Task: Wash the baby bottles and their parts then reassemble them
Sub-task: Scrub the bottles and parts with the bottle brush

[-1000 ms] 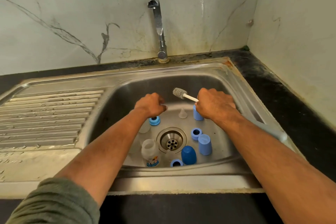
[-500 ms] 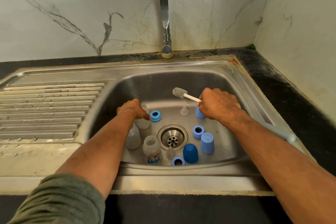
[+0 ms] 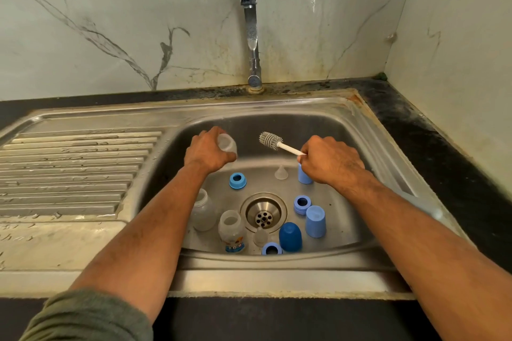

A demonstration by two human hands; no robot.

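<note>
Bottles (image 3: 204,210) stand left of the drain (image 3: 263,212), caps (image 3: 315,221) right.

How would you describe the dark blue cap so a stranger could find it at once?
Look in the sink, just nearer than the drain and slightly right. The dark blue cap stands there dome-up, much deeper blue than the pale cap beside it.
</note>
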